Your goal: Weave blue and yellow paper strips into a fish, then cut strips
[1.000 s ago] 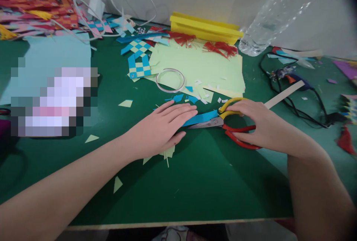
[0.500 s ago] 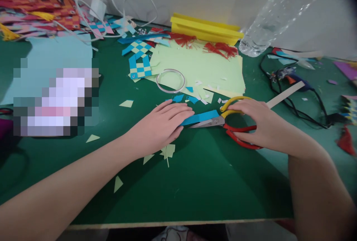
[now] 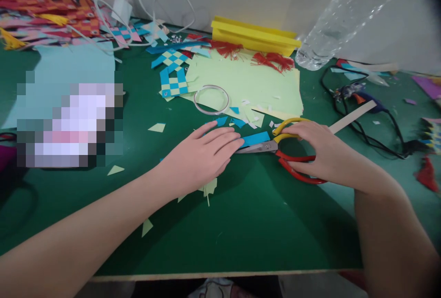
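My left hand [image 3: 201,155] lies flat on the green table [image 3: 241,224], its fingers pressing down one end of a blue paper strip [image 3: 254,139]. My right hand [image 3: 310,148] grips the yellow and red handles of a pair of scissors [image 3: 275,147]. The steel blades lie along the strip and point left toward my left fingertips. Pale green paper offcuts [image 3: 208,187] lie under and beside my left palm.
A stack of pale green sheets [image 3: 251,84] lies behind, with a clear ring [image 3: 211,99], woven blue checker pieces [image 3: 174,77] and red tassels [image 3: 272,60]. A yellow box [image 3: 253,36], a plastic bottle [image 3: 337,17] and black cables [image 3: 365,118] stand at the back right.
My left hand has slid right along the blue strip, covering more of it. The scissors and my right hand have shifted slightly left and up.
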`<state>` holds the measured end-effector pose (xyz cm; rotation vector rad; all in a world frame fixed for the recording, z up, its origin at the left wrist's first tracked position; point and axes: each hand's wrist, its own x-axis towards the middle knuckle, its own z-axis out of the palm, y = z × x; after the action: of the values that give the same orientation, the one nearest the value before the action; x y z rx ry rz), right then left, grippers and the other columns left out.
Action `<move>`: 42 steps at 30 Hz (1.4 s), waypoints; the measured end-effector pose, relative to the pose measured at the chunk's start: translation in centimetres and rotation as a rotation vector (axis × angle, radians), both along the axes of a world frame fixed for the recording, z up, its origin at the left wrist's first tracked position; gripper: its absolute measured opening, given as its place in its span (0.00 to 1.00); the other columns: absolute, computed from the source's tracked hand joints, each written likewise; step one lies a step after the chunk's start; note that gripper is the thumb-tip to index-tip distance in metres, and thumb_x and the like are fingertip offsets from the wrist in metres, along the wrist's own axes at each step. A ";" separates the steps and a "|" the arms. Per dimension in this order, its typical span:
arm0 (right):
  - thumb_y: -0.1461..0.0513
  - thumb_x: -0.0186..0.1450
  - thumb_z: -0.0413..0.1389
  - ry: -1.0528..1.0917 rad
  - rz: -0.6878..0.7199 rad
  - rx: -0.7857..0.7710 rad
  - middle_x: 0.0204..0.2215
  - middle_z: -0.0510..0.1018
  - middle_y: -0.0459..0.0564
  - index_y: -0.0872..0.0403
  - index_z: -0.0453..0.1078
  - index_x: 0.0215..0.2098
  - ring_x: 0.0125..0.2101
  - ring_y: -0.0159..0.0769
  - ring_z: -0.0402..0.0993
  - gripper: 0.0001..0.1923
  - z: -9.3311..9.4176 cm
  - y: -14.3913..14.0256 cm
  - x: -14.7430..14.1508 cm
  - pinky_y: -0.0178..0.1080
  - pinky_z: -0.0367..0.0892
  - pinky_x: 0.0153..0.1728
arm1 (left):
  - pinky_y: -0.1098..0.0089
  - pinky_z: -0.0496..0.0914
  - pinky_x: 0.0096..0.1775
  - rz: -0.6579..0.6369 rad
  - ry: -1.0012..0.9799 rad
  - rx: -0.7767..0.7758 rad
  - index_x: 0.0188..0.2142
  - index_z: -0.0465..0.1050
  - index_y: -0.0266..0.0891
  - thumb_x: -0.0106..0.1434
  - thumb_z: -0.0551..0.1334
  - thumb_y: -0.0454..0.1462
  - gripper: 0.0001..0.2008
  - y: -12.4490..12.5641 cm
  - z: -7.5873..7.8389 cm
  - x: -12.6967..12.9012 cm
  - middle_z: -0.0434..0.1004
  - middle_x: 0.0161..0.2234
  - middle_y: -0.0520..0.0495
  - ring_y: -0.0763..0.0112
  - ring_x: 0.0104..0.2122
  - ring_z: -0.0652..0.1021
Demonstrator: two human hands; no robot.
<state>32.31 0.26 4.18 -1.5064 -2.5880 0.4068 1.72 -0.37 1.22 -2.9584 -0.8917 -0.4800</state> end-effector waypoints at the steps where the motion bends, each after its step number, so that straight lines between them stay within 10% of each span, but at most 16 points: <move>1: 0.47 0.60 0.58 0.002 -0.002 -0.001 0.54 0.73 0.54 0.47 0.67 0.51 0.55 0.53 0.69 0.24 0.0 0.0 -0.1 0.57 0.63 0.54 | 0.53 0.58 0.64 -0.018 0.008 0.011 0.59 0.65 0.33 0.72 0.52 0.34 0.18 -0.1 0.1 0.0 0.71 0.59 0.40 0.60 0.60 0.70; 42: 0.44 0.60 0.58 -0.028 -0.009 -0.037 0.54 0.73 0.52 0.47 0.69 0.51 0.55 0.51 0.69 0.26 0.0 0.0 0.3 0.56 0.65 0.54 | 0.60 0.54 0.67 -0.054 0.029 -0.215 0.64 0.56 0.33 0.73 0.53 0.41 0.25 0.0 -0.5 -0.2 0.58 0.67 0.44 0.65 0.66 0.60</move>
<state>32.63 0.30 4.16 -1.5458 -2.6075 0.4378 1.47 -0.32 0.68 -3.1806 -0.9173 -0.3635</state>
